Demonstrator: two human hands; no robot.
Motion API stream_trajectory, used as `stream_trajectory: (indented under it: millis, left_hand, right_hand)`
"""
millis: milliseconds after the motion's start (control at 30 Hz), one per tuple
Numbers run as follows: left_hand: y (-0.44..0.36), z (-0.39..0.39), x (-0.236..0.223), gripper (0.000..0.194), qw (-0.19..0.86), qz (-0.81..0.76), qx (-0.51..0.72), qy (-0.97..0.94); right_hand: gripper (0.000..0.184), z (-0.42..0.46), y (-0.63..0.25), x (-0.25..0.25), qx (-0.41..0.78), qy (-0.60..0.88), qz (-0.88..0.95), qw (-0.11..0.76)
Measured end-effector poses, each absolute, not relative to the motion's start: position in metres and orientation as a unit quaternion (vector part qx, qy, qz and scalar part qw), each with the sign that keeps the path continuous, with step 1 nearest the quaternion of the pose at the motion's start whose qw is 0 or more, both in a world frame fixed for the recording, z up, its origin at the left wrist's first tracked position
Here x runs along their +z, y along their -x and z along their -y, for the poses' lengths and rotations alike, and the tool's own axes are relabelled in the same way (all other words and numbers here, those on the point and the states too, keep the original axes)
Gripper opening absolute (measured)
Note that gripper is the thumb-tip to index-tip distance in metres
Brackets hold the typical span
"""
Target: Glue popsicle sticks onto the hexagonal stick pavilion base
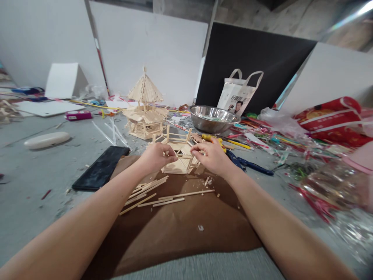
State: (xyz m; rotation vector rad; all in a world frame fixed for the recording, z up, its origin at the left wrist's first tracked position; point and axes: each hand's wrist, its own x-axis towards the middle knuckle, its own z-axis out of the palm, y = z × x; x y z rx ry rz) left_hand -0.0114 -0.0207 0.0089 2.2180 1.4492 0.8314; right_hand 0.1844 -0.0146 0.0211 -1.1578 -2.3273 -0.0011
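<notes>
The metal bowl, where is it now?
In the head view, the metal bowl stands right of centre, beyond the right hand and in front of the white bag.

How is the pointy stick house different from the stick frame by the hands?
The stick pavilion has a pointed roof; the stick frame has none. The pavilion stands farther back; the frame is by the left hand and right hand. Both are pale stick models.

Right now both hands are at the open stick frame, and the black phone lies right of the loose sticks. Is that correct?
Not quite: the head view shows the black phone lying left of the loose sticks, not right. The left hand and right hand are indeed at the stick frame.
</notes>
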Motion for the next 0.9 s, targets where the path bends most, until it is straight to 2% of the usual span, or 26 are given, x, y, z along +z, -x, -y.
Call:
stream_trajectory:
  millis: [367, 900]
  left_hand:
    - [0.012, 0.022, 0.009, 0.019, 0.170, -0.521, 0.294, -0.783]
    - [0.013, 0.022, 0.007, 0.021, 0.152, -0.528, 0.288, -0.784]
  right_hand:
    - [0.014, 0.015, -0.186, 0.021, 0.022, 0.426, 0.871, 0.241]
    - [0.017, 0.024, -0.177, 0.011, -0.100, 0.432, 0.867, 0.227]
